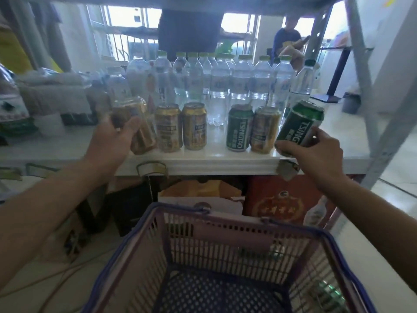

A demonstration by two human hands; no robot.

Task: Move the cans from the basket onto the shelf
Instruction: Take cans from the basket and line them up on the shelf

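My left hand (pixel 112 141) grips a gold can (pixel 135 123), blurred and tilted, over the white shelf (pixel 203 163) just left of two upright gold cans (pixel 168 128). My right hand (pixel 313 150) holds a green can (pixel 300 123), tilted, at the right end of the row beside a green can (pixel 239 128) and a gold can (pixel 264 129) standing upright. The purple basket (pixel 225 224) sits below in front of me; its visible floor is bare, and something shiny shows dimly through its right wall.
Several water bottles (pixel 239 82) stand in rows behind the cans. Grey shelf uprights (pixel 365 71) rise at the right. Boxes (pixel 282 199) fill the level under the shelf. A seated person (pixel 288 41) is in the background. Packaged goods (pixel 13 105) crowd the shelf's left end.
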